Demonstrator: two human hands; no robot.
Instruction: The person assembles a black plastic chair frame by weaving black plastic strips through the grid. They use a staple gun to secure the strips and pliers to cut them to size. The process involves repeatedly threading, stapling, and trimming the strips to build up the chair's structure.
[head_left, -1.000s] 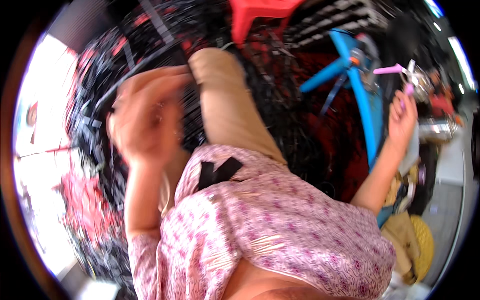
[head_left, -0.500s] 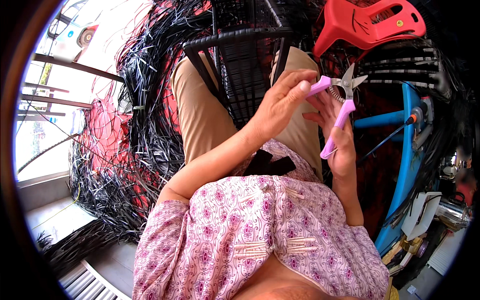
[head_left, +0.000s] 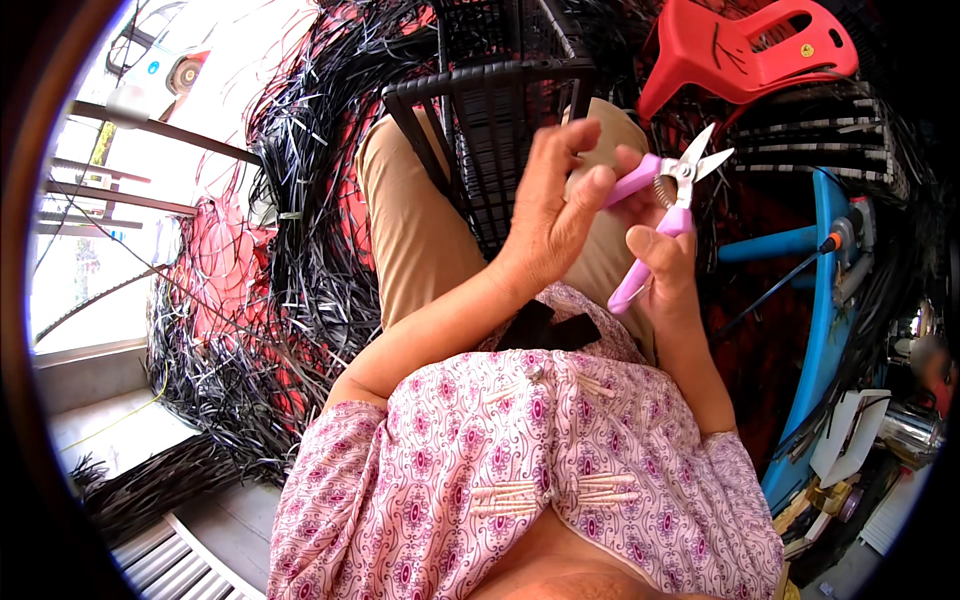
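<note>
A pair of garden snips (head_left: 650, 190) with pink-purple handles, silver blades and a coil spring is in my right hand (head_left: 665, 260). Its thumb presses on the lower handle, and the fingers lie behind the upper one. The blades are spread and point up and to the right. My left hand (head_left: 548, 215) is raised just left of the snips, fingers apart and slightly blurred, with nothing in it. Its thumb tip is close to the end of the upper handle; I cannot tell if they touch. Beyond my hands, a black woven basket (head_left: 490, 140) stands between my knees.
Heaps of black plastic strips (head_left: 300, 220) cover the floor on the left. At the upper right are a red plastic chair (head_left: 740, 60) and a black-and-white woven piece (head_left: 820, 140). A blue plastic stool (head_left: 830, 280) lies at the right, beside a white container (head_left: 850, 440).
My left hand has come off the upper handle and drawn back to the left. My right thumb now lies over the lower handle, and the snips have tilted slightly.
</note>
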